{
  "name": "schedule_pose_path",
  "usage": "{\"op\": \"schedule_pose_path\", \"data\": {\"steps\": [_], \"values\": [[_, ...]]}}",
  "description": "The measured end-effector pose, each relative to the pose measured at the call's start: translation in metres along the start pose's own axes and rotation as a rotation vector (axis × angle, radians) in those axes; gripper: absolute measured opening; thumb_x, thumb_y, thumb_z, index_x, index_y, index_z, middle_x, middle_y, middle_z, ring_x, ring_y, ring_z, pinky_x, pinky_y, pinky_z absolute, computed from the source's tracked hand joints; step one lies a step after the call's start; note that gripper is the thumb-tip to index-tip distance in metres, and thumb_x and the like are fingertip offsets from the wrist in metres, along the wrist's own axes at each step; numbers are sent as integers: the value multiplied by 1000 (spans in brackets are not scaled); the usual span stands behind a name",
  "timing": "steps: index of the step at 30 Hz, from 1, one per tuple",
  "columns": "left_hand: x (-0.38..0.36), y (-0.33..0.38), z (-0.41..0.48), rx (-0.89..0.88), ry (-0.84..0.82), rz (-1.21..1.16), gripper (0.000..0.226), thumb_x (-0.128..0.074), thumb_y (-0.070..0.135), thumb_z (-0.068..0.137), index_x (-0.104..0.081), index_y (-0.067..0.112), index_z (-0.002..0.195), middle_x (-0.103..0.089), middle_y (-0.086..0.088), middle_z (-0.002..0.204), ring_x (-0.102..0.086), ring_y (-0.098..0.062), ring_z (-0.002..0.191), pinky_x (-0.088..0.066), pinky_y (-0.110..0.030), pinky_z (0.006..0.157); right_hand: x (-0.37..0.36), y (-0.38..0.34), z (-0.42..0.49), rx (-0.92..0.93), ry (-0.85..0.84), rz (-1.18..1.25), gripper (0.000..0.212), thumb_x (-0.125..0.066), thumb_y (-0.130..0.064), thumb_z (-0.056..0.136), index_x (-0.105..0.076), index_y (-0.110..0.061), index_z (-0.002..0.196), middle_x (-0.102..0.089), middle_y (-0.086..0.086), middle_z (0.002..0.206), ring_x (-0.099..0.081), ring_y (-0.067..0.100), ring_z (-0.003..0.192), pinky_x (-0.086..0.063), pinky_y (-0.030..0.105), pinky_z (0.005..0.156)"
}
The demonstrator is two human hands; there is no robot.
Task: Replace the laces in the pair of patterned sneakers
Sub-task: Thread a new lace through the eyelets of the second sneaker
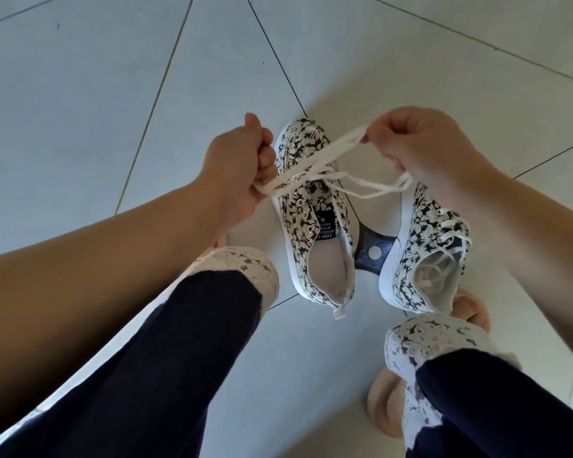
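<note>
Two black-and-white floral sneakers stand on the tiled floor between my feet. Over the left sneaker [315, 206] a white lace [315, 166] is stretched between both hands. My left hand [242, 166] grips one part of the lace in a closed fist. My right hand [420, 150] pinches a loop of it above the toe, and more lace hangs under that palm. Most eyelets of the left sneaker show bare. The right sneaker [424, 252] lies partly under my right forearm, with white lace crossed through its eyelets and some lace lying inside it.
A dark metal plate with a round hole [372, 251] lies on the floor between the sneakers. My legs in dark trousers with white lace cuffs [245, 276] frame the shoes, feet in beige slippers [387, 408]. Grey floor tiles [113, 94] stretch ahead.
</note>
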State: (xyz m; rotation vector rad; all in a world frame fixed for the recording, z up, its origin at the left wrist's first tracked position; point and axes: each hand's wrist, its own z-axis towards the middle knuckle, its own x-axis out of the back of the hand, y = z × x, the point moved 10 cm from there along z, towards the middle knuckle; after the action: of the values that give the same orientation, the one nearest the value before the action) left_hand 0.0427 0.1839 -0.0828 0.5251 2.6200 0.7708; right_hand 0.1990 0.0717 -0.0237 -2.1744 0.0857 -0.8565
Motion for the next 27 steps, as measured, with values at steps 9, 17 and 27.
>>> {"op": "schedule_pose_path", "data": {"steps": [9,17,27], "values": [[-23,61,-8,-293,-55,43,40,-31,34,100,-46,14,68,-36,4,49,-32,-10,45,-41,-23,51,24,-8,28,191,137,-410,38,-62,-24,85,-55,-21,121,-56,-2,109,-50,9,96,-36,17,79],[-52,58,-14,-321,-106,206,38,-33,35,99,-50,17,70,-41,6,60,-39,-9,57,-40,-22,61,-28,-42,3,340,-90,-109,22,-67,-27,82,-61,-24,103,-65,-8,96,-59,-4,85,-44,5,81],[-28,82,6,-262,43,-89,19,-52,20,90,-56,13,73,-58,1,67,-53,-13,66,-47,-24,63,-26,-8,29,201,-38,-383,36,-64,-27,84,-52,-11,114,-56,-4,98,-53,9,85,-42,12,68]]}}
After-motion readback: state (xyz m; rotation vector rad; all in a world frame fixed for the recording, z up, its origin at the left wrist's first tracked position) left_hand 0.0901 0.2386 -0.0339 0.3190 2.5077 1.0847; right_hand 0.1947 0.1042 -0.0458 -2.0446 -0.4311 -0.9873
